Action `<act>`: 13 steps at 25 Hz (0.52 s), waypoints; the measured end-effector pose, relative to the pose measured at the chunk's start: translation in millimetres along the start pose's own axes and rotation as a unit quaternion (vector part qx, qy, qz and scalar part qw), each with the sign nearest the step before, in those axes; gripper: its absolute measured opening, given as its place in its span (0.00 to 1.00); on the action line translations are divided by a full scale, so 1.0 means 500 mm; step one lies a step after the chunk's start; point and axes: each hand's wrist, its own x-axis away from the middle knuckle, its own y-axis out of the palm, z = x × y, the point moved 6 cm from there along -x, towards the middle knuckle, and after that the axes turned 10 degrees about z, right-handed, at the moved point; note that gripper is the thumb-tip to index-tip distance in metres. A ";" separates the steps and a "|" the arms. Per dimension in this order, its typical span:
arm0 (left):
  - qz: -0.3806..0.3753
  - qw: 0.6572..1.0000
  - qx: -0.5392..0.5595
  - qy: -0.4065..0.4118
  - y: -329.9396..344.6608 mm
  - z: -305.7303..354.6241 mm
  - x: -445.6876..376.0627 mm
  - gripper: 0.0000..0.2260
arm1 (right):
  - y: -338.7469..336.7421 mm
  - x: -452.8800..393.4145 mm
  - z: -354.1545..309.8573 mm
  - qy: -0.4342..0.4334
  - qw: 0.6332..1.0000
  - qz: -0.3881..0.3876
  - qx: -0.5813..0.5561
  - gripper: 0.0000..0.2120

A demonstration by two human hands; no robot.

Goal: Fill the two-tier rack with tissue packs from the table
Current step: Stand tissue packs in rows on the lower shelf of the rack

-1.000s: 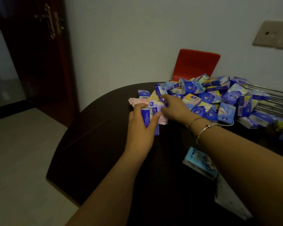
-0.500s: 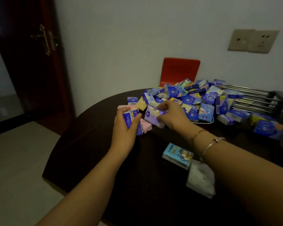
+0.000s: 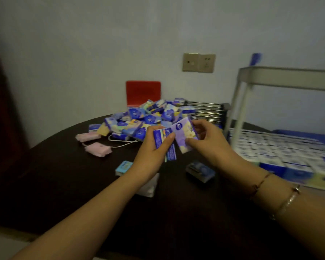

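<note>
tissue packs (image 3: 148,117) lie heaped at the far side of the dark worktop (image 3: 64,184), and two small bunches are already lifted clear of it. the left hand (image 3: 152,156) has its fingers and thumb curled round a few blue packs (image 3: 162,143), held on end so their long axis runs roughly up and down. the right hand (image 3: 208,143) pinches a lilac pack (image 3: 184,136) between thumb and fingertips, tilted, its top leaning to the left and touching the blue ones.

the two-tier rack (image 3: 281,76) stands to the right of both hands, so the right hand is the nearer one, and the coming move looks to be a sideways carry to the right. its lower tier (image 3: 280,147) is already packed with tight rows of blue-and-white packs, edges up. the upper tier shows only its pale rim from below; what it holds cannot be told.

the packs are small soft rectangular blocks in glossy printed film, likely slippery and easily squashed. two pink packs (image 3: 94,145) lie apart at the left, a light blue one (image 3: 123,167) sits below the left wrist, and a dark blue one (image 3: 200,170) lies nearer the rack.
</note>
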 end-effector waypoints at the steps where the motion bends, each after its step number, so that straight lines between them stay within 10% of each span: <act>1: -0.025 1.000 0.007 0.010 0.043 0.024 0.014 0.12 | -0.050 0.007 0.006 0.002 1.000 0.019 0.001 0.21; 7: -0.142 0.989 0.050 -0.018 0.267 0.116 0.079 0.15 | -0.278 0.068 0.044 0.041 0.997 0.069 0.007 0.16; 13: -0.251 0.950 0.117 -0.142 0.436 0.176 0.140 0.42 | -0.432 0.111 0.079 0.092 0.991 0.098 0.011 0.24</act>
